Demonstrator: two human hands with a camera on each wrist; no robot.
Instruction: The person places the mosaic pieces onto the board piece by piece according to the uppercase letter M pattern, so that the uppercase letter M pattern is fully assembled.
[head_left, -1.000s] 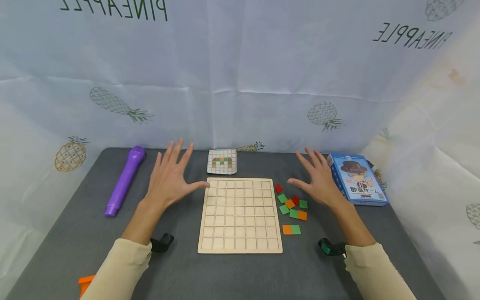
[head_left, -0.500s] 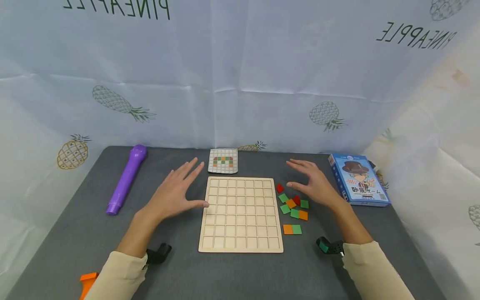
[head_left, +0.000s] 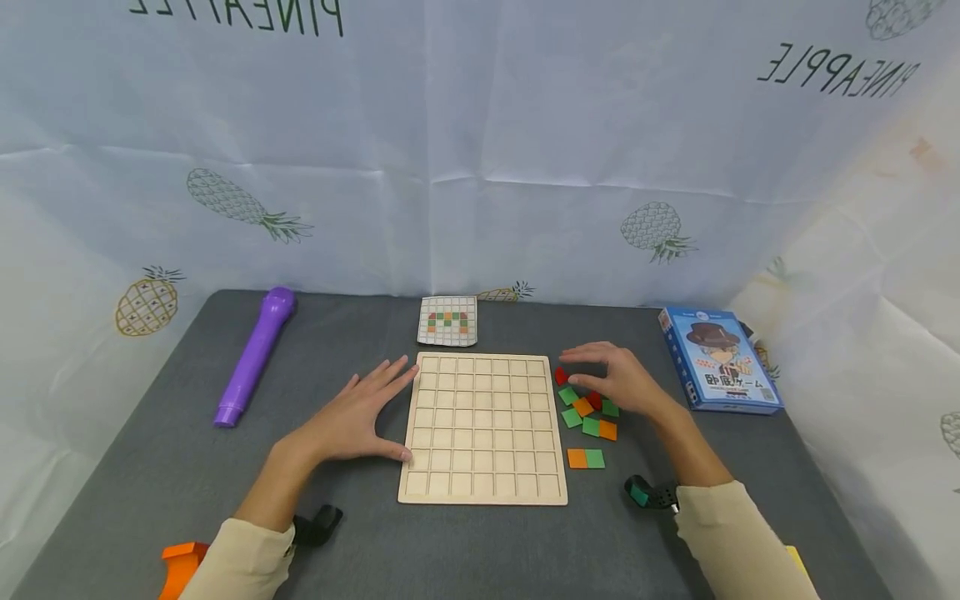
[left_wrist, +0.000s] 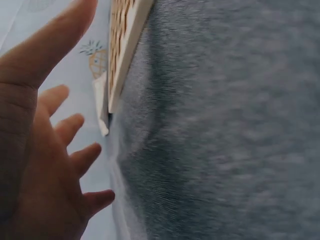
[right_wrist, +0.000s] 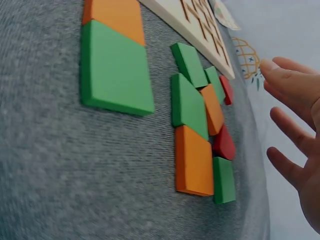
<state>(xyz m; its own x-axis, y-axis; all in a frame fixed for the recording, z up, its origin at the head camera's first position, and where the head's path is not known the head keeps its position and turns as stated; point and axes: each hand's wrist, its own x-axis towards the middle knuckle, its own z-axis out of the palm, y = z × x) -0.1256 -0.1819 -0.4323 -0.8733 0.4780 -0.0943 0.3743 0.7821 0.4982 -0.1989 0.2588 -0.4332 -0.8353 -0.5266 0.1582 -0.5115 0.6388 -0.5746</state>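
A wooden grid board (head_left: 483,429) lies flat on the dark grey cloth. My left hand (head_left: 352,421) is at its left side, fingers spread, with thumb tip and fingertips right at the board's edge. The left wrist view shows this hand (left_wrist: 55,165) with nothing in it. To the right of the board lie several orange, green and red tiles, among them a green tile (right_wrist: 117,70), an orange tile (right_wrist: 194,160) and a red tile (right_wrist: 225,142). Over the far end of these tiles hovers my right hand (head_left: 618,379), thumb apart from the fingers and holding nothing.
Behind the board lies a card (head_left: 447,322) printed with a coloured grid pattern. A purple microphone-shaped stick (head_left: 255,358) is at the left, a blue game box (head_left: 720,360) at the right. An orange object (head_left: 180,567) shows at the lower left. A pineapple-print curtain (head_left: 525,125) hangs behind.
My left hand has come down and nearer along the board's left side. The right hand has lowered toward the tiles, its spread fingers drawing closer together. Board and tiles lie as before.
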